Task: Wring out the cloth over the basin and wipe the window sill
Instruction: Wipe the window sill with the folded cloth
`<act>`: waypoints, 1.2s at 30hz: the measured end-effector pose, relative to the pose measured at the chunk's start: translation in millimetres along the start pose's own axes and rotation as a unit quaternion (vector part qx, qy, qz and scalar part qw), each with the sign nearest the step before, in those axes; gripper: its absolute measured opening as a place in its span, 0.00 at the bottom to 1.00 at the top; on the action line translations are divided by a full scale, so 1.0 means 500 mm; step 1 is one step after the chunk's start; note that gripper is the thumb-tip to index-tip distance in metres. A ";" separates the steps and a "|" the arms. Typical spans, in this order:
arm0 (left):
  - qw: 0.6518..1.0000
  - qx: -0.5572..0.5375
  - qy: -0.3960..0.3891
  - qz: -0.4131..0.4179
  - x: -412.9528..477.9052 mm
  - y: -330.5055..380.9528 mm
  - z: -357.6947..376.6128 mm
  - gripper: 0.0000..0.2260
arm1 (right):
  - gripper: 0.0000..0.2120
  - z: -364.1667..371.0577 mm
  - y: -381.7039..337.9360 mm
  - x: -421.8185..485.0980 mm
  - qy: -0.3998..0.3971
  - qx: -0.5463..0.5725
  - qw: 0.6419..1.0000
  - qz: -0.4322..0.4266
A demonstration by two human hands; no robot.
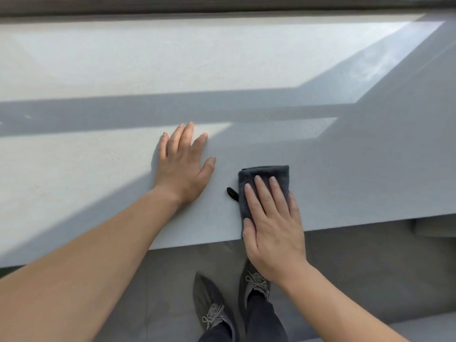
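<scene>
**A:** Which step is this?

**B:** The wiping, I'd say. The cloth (269, 172), dark grey and folded, lies flat on the window sill (98, 169) at lower centre-right of the frame, right at the sill's near edge. No basin is in view, so I take the wringing as done.

**A:** And the hands?

**B:** The right hand (271, 225) lies palm-down on the cloth. Its fingers (262, 191) are straight and close together, pressing the cloth down rather than clutching it, and the heel of the hand hangs past the edge. The left hand (182, 166) rests flat on the bare sill just left of the cloth, fingers spread and holding nothing. It looks like a brace.

**A:** Next?

**B:** Probably a sweep along the sill with even downward pressure, keeping the fold under the palm so it doesn't bunch. The sill runs far left and up toward the window frame (222, 6), so much is likely left to cover. The left hand must lift if the stroke goes that way.
</scene>
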State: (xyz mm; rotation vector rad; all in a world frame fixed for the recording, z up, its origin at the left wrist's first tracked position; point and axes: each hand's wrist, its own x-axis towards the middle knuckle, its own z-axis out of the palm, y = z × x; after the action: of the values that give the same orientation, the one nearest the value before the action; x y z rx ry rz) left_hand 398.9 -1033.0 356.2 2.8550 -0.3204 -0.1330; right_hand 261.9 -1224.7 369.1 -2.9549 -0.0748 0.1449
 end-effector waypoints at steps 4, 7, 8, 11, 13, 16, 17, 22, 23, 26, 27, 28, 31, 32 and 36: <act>1.000 -0.012 0.005 0.004 -0.002 -0.005 -0.004 0.28 | 0.30 -0.010 0.071 -0.007 -0.025 -0.013 0.992 -0.123; 1.000 -0.025 0.008 -0.003 -0.001 -0.001 -0.004 0.26 | 0.31 -0.033 0.172 0.035 -0.020 -0.010 1.000 -0.014; 1.000 -0.028 0.011 -0.009 0.000 0.003 -0.004 0.26 | 0.31 -0.043 0.201 0.052 -0.015 0.000 0.999 0.047; 0.998 -0.034 0.046 -0.012 0.008 0.024 -0.002 0.22 | 0.33 -0.051 0.201 0.077 -0.003 0.001 0.990 0.143; 0.997 -0.041 0.067 0.007 0.019 0.049 0.002 0.20 | 0.32 -0.042 0.149 0.061 0.002 -0.007 0.996 0.089; 0.995 -0.073 0.062 0.025 0.047 0.099 0.011 0.23 | 0.30 -0.031 0.124 0.027 -0.029 -0.019 0.997 -0.068; 0.995 -0.077 0.058 0.028 0.057 0.114 0.015 0.23 | 0.30 -0.034 0.142 0.034 -0.040 -0.020 0.993 -0.106; 0.993 -0.098 0.062 -0.007 0.127 0.156 0.021 0.24 | 0.32 -0.079 0.279 0.207 -0.040 -0.006 0.998 0.046; 0.993 -0.104 0.059 -0.021 0.143 0.160 0.020 0.25 | 0.32 -0.087 0.294 0.250 -0.038 0.003 0.994 0.103; 0.992 -0.106 0.051 -0.042 0.188 0.165 0.022 0.26 | 0.31 -0.077 0.254 0.288 -0.019 -0.013 0.993 0.117; 0.993 -0.098 0.049 -0.046 0.199 0.164 0.023 0.26 | 0.32 -0.068 0.227 0.269 -0.015 -0.018 0.998 0.064; 0.994 -0.084 0.045 -0.050 0.207 0.163 0.025 0.26 | 0.32 -0.061 0.204 0.241 -0.016 -0.023 1.000 0.002; 0.996 -0.053 0.042 -0.050 0.209 0.162 0.033 0.25 | 0.30 -0.058 0.217 0.204 -0.038 -0.018 0.990 -0.133; 0.996 -0.052 0.044 -0.050 0.206 0.163 0.033 0.25 | 0.30 -0.065 0.243 0.222 -0.049 -0.022 0.989 -0.140; 0.996 -0.047 0.048 -0.054 0.208 0.166 0.032 0.25 | 0.31 -0.105 0.345 0.374 -0.043 0.004 0.998 0.053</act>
State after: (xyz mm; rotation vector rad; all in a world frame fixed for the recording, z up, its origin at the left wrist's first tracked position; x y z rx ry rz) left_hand 481.0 -1139.2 356.8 2.7749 -0.1367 -0.0290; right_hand 460.2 -1392.4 371.7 -2.9444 0.0696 0.2851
